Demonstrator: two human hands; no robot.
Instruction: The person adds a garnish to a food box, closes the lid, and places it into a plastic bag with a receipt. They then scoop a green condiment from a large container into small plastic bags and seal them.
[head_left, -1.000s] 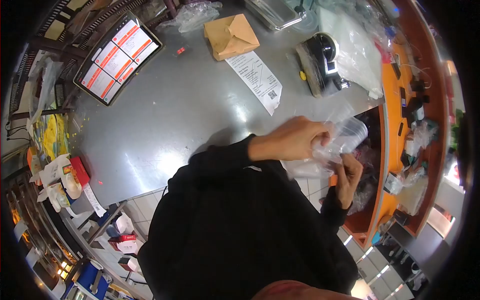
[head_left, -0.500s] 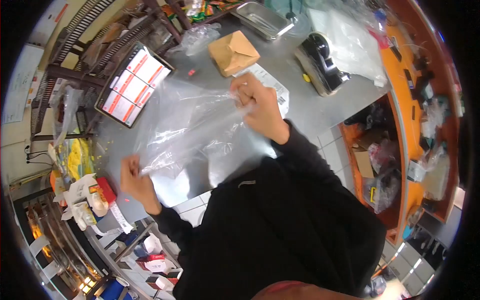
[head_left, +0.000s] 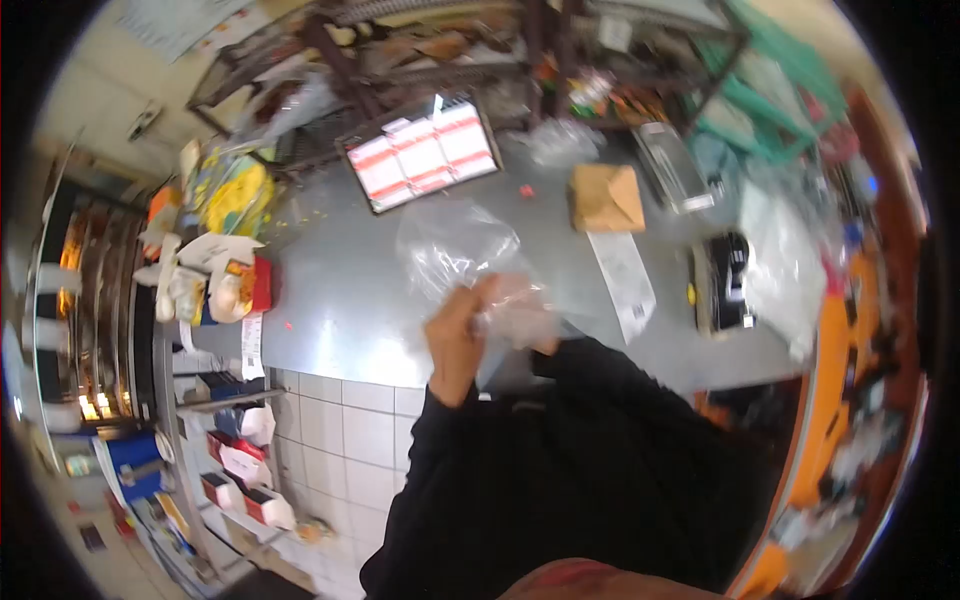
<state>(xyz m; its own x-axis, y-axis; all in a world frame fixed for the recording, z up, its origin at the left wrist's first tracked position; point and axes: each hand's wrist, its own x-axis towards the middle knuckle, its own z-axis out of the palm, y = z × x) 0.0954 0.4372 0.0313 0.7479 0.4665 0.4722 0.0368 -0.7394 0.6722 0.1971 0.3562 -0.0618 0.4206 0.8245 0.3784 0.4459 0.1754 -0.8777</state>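
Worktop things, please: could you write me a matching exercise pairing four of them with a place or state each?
1. Clear plastic bag
2. Brown paper package
3. Screen
4. Black tape dispenser

A. Showing red-and-white panels
B. Beside the bulky white bag
C. Held in the left hand
D. At one end of the long receipt

Pairs: 1-C, 2-D, 3-A, 4-B

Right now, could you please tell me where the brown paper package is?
In the head view, the brown paper package sits on the far right part of the metal table, just above the long receipt and beside the metal tray.
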